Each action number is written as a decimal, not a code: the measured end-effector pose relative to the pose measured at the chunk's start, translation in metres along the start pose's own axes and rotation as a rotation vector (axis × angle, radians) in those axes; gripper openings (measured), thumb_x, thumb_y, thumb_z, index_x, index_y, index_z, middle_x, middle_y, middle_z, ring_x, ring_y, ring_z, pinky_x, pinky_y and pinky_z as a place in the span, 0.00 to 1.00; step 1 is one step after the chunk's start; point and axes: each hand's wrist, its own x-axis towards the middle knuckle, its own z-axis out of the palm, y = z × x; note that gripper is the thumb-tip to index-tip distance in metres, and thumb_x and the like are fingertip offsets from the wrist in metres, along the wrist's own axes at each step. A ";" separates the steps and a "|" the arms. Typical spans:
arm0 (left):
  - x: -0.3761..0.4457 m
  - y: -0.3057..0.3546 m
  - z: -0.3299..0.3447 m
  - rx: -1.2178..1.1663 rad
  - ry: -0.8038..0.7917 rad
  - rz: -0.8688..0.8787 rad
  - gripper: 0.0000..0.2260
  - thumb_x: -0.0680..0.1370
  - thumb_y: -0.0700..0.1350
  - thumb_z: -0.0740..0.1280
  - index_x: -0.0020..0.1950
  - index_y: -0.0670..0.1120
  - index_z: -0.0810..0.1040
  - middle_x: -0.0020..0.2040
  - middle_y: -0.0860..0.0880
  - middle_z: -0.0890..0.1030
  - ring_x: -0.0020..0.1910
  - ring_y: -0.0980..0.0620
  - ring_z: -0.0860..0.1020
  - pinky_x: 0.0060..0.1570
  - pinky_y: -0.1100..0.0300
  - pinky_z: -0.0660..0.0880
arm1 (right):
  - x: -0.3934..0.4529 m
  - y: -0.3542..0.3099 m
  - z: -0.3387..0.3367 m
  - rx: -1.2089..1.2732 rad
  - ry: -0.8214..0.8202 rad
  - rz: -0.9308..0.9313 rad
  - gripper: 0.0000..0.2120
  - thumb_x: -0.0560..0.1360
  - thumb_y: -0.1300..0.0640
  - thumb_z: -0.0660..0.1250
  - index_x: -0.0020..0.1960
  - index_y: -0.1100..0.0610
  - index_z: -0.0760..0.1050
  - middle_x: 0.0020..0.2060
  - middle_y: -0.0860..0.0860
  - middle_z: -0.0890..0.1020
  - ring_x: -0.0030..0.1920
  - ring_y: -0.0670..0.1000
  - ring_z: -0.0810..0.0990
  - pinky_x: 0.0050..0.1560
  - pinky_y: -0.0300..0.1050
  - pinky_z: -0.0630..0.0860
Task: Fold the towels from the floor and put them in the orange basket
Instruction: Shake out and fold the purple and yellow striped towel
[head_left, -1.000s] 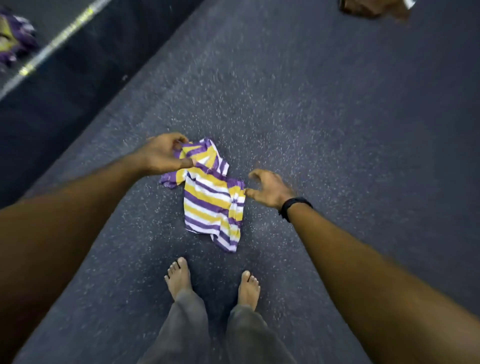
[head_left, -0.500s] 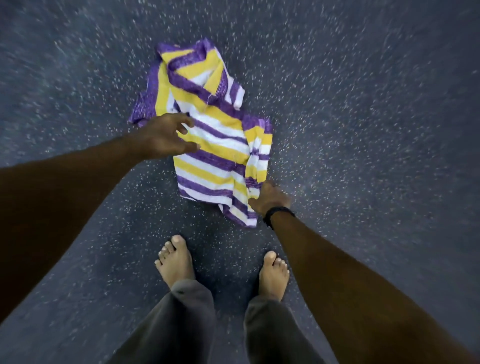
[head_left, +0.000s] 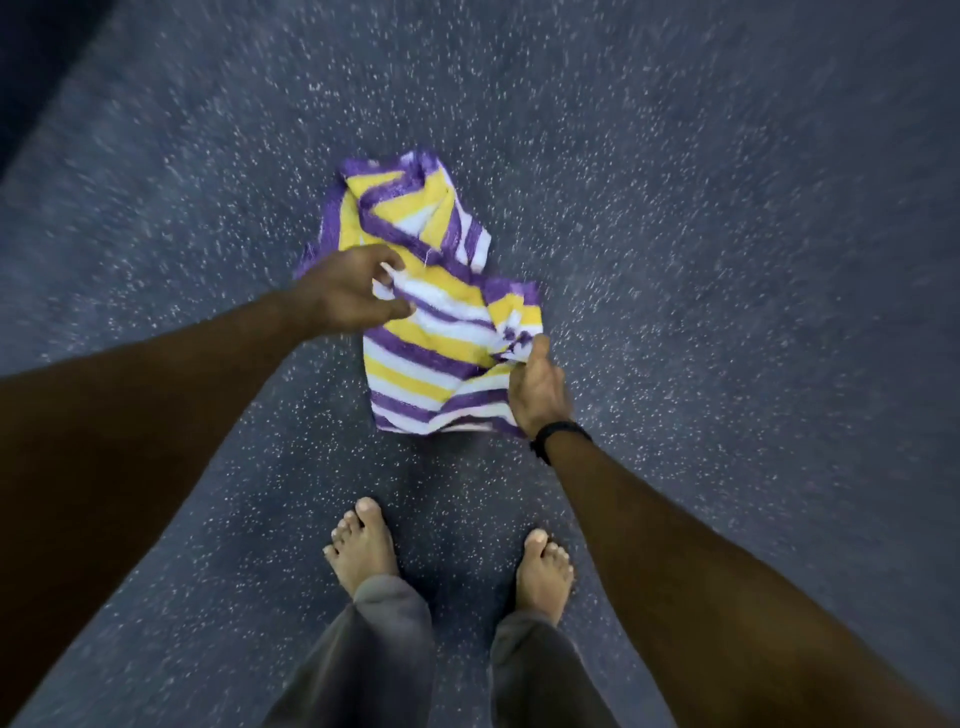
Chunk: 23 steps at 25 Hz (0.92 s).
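1. Lying crumpled on a dark blue-grey floor flecked with white specks (head_left: 701, 218), a purple, yellow and white striped cloth towel (head_left: 415, 358) sits just ahead of two bare feet (head_left: 363, 551).
2. Left hand (head_left: 345, 296): fingers curled, pinching a fold at the towel's left edge.
3. Right hand (head_left: 537, 387), with a black wristband (head_left: 558, 434): fingers clamped on a bunched part of the right edge.
4. Grey trouser legs (head_left: 374, 654) show at the bottom.
5. A darker strip (head_left: 31, 67) crosses the upper left corner.
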 end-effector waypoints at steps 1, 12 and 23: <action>-0.012 0.017 -0.019 0.009 0.018 0.012 0.21 0.72 0.46 0.74 0.62 0.44 0.74 0.53 0.45 0.77 0.49 0.44 0.77 0.54 0.53 0.74 | -0.008 -0.020 -0.028 0.009 0.005 -0.052 0.18 0.79 0.60 0.57 0.67 0.62 0.61 0.52 0.65 0.78 0.52 0.66 0.77 0.47 0.53 0.71; -0.242 0.275 -0.323 0.130 0.377 0.179 0.29 0.67 0.59 0.70 0.64 0.45 0.74 0.59 0.46 0.79 0.58 0.48 0.77 0.59 0.61 0.71 | -0.189 -0.307 -0.400 -0.332 0.301 -0.603 0.11 0.80 0.49 0.57 0.56 0.51 0.73 0.52 0.58 0.81 0.55 0.63 0.77 0.45 0.51 0.70; -0.575 0.418 -0.519 0.192 0.928 0.232 0.24 0.73 0.54 0.71 0.66 0.48 0.72 0.59 0.49 0.78 0.56 0.52 0.76 0.60 0.58 0.71 | -0.498 -0.548 -0.654 -0.560 0.612 -1.330 0.17 0.80 0.41 0.54 0.54 0.49 0.76 0.52 0.51 0.81 0.55 0.58 0.78 0.48 0.50 0.74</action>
